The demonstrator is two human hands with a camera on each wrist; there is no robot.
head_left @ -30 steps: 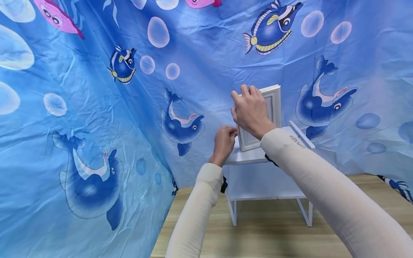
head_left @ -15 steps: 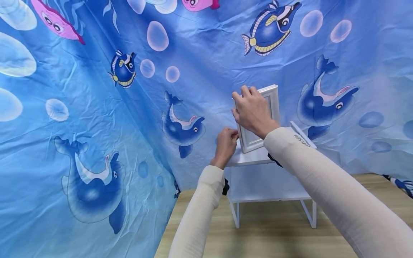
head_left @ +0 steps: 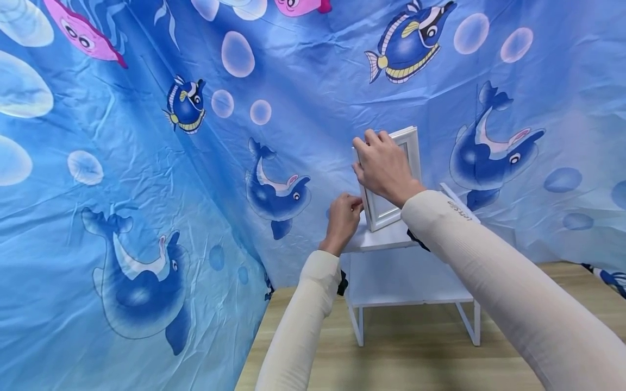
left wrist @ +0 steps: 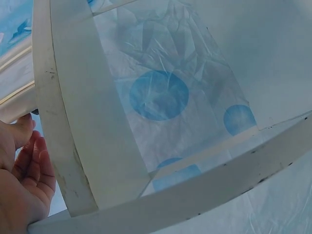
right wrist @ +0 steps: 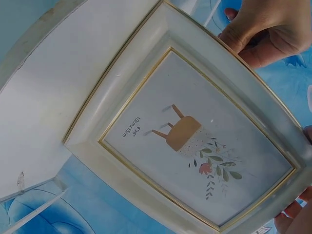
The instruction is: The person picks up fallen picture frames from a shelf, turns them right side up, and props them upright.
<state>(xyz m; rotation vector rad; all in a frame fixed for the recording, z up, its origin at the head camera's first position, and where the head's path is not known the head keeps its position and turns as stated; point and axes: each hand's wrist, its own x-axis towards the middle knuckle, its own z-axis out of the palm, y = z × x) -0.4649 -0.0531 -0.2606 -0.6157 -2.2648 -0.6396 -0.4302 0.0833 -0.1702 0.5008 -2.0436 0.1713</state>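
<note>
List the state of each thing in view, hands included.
White rectangular table on thin legs: standing.
White, gold-trimmed rectangular picture frame: upright on the table.
Left hand: fingers curled at the frame's side, grip unclear.
Right hand: gripping the frame near its top.
Blue sea-print curtain: hanging, creased.
Long cream sleeves: covering arms.

You have bright, fairly even light in the head view, with sheen on the creased curtain and faint, soft shadows on the floor under the table. Your wrist views are dimmer and hazier, and wide-angle distortion bows the edges of the table and picture frame.
</note>
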